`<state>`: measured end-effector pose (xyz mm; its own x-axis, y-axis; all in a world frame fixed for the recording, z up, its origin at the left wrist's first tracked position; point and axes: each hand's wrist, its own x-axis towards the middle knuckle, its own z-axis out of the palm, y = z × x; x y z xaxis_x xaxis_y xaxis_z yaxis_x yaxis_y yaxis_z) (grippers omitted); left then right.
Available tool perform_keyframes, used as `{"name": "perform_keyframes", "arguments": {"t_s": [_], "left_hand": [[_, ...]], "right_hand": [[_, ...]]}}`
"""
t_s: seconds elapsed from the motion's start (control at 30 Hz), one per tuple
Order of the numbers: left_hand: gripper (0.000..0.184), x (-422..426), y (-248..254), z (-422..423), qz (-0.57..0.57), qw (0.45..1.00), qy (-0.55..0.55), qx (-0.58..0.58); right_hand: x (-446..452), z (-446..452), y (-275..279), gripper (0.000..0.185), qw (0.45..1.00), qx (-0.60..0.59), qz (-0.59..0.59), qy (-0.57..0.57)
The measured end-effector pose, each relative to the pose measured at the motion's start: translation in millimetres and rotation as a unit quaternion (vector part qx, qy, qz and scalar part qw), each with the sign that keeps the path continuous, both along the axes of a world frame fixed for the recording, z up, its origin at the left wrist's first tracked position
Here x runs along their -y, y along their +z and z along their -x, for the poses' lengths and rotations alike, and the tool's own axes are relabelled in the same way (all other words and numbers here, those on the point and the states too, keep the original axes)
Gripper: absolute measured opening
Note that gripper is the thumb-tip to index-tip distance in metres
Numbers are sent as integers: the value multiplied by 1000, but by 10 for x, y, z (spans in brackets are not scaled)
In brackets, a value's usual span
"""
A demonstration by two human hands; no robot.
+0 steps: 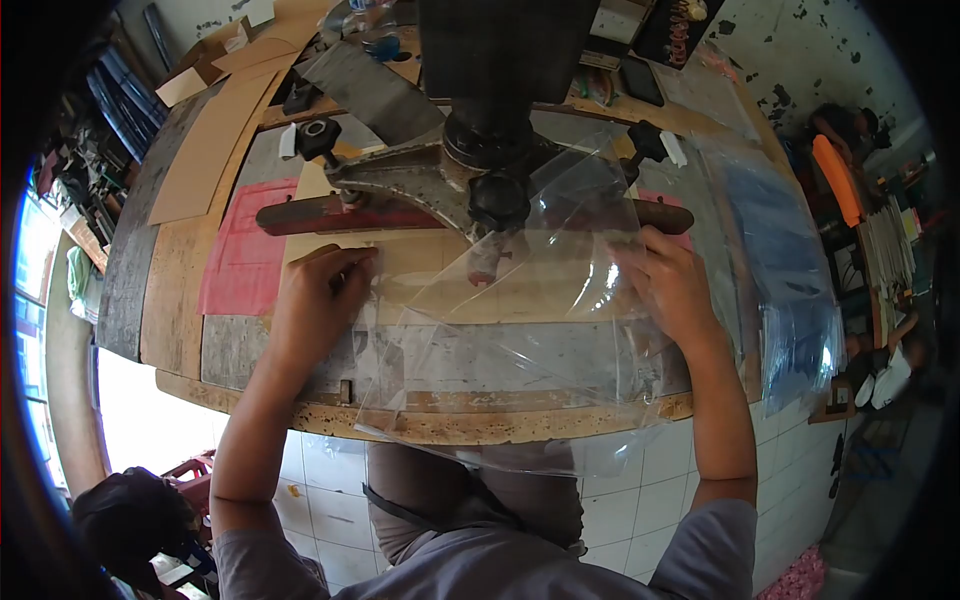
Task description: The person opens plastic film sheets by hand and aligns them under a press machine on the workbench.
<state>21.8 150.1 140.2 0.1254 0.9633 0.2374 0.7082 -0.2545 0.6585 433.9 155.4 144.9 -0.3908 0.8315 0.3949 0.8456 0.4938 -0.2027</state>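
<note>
Between my two hands hangs a clear plastic sheet (pixel 500 350), creased and shiny, draping over the table's front edge. My left hand (pixel 325 290) pinches its left side, fingers curled inward. On the opposite side, my right hand (pixel 670 280) grips the sheet between thumb and fingers. Behind and through the plastic I see a press machine's metal arm (pixel 400 185) with a black knob (pixel 498 200) and a long dark red bar (pixel 350 215). Under the bar lies a tan board (pixel 420 265) over a pink-red sheet (pixel 245 245).
Stacked clear plastic sheets (pixel 770 240) lie along the table's right side. Brown cardboard (pixel 215 150) rests at the left. A phone-like black object (pixel 641 80) lies at the back. Other people (pixel 845 130) are at the far right, and a dark-haired head (pixel 135 515) shows lower left.
</note>
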Motion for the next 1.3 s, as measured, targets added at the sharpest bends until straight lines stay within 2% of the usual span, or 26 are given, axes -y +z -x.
{"name": "perform_keyframes", "arguments": {"t_s": [0.53,1.03,1.13,1.23,1.3], "left_hand": [[20,-40,6,-50,5,1000,23,-1],[22,-46,-42,-21,-26,1000,17,3],[20,-52,-37,-25,-26,999,12,24],[20,-51,-13,2,-64,998,-11,5],[21,-53,-50,26,-79,997,-14,4]], "right_hand": [[-21,58,0,19,991,91,-99,-18],[2,31,100,15,996,70,-55,6],[75,-39,184,19,991,-114,48,-51],[151,-58,310,31,952,-293,91,16],[260,199,342,46,910,-388,133,62]]}}
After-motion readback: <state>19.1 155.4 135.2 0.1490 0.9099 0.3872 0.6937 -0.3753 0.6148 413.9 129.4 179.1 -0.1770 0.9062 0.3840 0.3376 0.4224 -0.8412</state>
